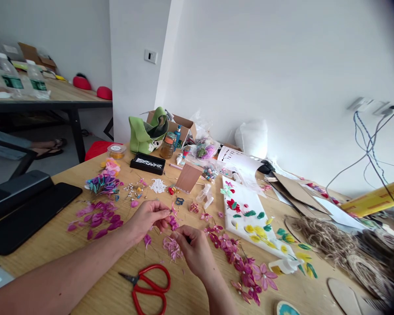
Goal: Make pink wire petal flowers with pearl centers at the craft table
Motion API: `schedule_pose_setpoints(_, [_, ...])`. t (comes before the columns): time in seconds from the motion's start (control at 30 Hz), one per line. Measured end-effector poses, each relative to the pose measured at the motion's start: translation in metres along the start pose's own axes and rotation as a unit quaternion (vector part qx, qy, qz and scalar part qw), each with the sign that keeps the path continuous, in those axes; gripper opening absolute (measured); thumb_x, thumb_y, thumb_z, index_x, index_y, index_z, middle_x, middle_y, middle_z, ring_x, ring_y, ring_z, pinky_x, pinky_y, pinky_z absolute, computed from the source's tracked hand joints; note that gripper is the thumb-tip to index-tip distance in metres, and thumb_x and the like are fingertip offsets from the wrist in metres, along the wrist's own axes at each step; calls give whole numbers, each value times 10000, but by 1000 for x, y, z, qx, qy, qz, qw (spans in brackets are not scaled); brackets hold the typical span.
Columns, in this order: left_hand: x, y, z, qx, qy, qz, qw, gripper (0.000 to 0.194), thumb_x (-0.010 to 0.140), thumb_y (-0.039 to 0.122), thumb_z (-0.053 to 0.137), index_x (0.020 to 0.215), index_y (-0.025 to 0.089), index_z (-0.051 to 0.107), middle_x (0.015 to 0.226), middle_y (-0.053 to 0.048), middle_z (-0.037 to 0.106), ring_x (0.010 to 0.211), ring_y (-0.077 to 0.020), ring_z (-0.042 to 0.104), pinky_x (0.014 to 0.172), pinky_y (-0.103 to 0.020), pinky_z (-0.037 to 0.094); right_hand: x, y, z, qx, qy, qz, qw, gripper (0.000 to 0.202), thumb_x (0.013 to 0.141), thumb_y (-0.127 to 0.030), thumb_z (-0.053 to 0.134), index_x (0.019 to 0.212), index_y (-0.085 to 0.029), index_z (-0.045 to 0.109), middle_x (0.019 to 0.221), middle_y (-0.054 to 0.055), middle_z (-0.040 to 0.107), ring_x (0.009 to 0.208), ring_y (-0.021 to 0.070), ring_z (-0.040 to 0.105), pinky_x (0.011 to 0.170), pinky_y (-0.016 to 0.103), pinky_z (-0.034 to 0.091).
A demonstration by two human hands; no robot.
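Head: hands (153, 215) at magenta petals (174, 223)

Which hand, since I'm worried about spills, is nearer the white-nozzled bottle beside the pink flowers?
Right. The right hand is left of the bottle, across the pink flowers; the left hand is farther left, beyond the right hand.

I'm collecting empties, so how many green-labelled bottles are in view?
2. Both stand on the back table: the left bottle nearer the picture's left edge, the right bottle just beside it. Others may be hidden among the clutter there.
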State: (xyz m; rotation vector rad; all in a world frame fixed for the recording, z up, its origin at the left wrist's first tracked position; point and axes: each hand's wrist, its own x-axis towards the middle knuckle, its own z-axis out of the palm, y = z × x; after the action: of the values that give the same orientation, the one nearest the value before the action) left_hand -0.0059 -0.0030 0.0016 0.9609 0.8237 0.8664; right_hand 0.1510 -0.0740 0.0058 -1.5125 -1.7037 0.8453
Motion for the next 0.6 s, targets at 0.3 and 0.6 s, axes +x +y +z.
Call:
schedule_pose_setpoints(0.3, [1, 1, 0, -30, 5, 6, 1000, 283, 603, 324, 794, 648, 102, 625, 563, -9, 637, 443, -86, 538, 446, -208, 416, 6, 15, 3, 42, 143, 36, 988, 333, 817, -397, 610, 996, -145, 733, 744, 63, 647, 595, 157, 514, 563, 276, 399])
schedule_pose_setpoints(0.6, [-2, -6, 5, -53, -17, -9, 998, 230, 618, 284, 795, 680, 101, 671, 577, -19, 662, 456, -83, 551, 482, -208, 434, 6, 0, 19, 378, 52, 122, 916, 397, 676, -500, 750, 809, -136, 662, 614, -17, 577, 464, 74, 435, 458, 205, 315])
